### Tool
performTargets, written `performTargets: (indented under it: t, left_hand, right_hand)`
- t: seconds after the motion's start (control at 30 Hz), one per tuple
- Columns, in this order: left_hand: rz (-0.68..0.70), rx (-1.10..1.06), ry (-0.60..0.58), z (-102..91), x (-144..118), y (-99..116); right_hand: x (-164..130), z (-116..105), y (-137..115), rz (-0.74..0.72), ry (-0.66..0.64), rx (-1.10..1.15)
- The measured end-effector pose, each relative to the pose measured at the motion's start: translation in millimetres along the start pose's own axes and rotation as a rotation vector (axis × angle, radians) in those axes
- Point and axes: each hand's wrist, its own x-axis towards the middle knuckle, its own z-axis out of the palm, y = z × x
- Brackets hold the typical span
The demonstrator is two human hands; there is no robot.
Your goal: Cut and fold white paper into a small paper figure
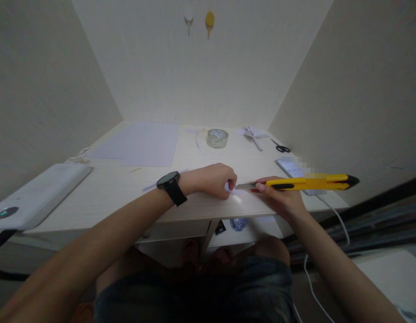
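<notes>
My left hand (213,180) rests on the front part of the desk (127,188), curled almost closed, and its fingertips pinch a small white piece (228,187), probably paper or tape, though it is too small for me to say which. My right hand (278,195) is wrapped around the yellow utility knife (309,182), fingers closed on the forward part of the handle with the thumb along the side.

What matters here is how the knife lies against that white piece. The knife's long axis runs almost level, left to right across my view: the black tail end points out to my right, past the edge of the desk, and the metal blade (245,185) points left, straight at my left hand. The blade tip sits just beside the pinched piece, touching or nearly touching; I cannot tell which. My left fingertips are right there at the tip, so the cutting edge and my own fingers are very close together. Both hands meet near the front edge of the desk, slightly right of my middle.

Farther back on the desk are a roll of clear tape (217,138), a sheet of paper (140,143) to the left, black scissors (281,146) and a phone (290,168) to the right. A white device (36,193) lies at the left edge.
</notes>
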Motion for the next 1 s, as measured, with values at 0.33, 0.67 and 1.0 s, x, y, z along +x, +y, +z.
performTargets:
  t: [0.33, 0.67, 1.0]
  left_hand:
    - [-0.033, 0.050, -0.015, -7.0, -3.7, 6.3]
    - [-0.030, 0.052, -0.006, -6.7, -1.6, 1.1]
    - [-0.023, 0.078, -0.027, -8.2, -1.2, 2.1]
  right_hand:
    - [-0.8, -2.9, 0.8, -0.055, -0.037, -0.307]
    - [0.4, -3.9, 4.7, -0.072, -0.034, -0.280]
    - [-1.7, -2.9, 0.4, -0.085, -0.020, -0.368]
